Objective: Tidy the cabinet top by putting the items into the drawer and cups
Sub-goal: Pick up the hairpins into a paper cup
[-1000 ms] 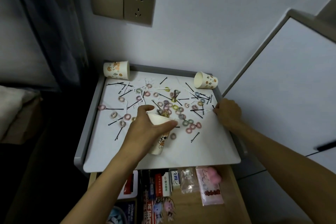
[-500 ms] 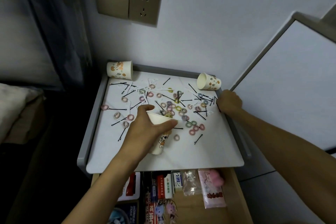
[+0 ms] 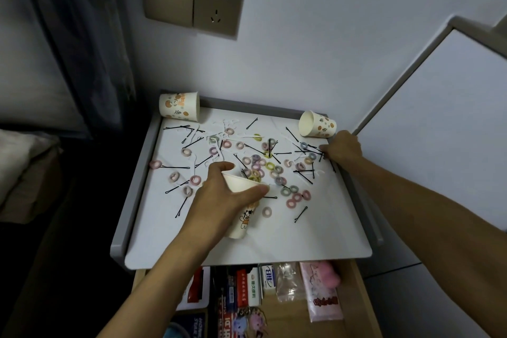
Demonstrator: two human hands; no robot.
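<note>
Back-left a tipped cup [image 3: 179, 105] lies on the cabinet top [image 3: 274, 241]; the left hand [image 3: 219, 197] grips a tilted paper cup [image 3: 242, 211] among scattered hair ties [image 3: 290, 202] and bobby pins [image 3: 301, 214] — the right hand [image 3: 341, 149] sets curled fingers on pins by the right rim, grasp unclear

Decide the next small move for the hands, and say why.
Probably the right hand should sweep the nearby hair ties into the tilted cup that the left hand holds: its mouth faces that cluster, and the ties lie loose on the cabinet top.
</note>
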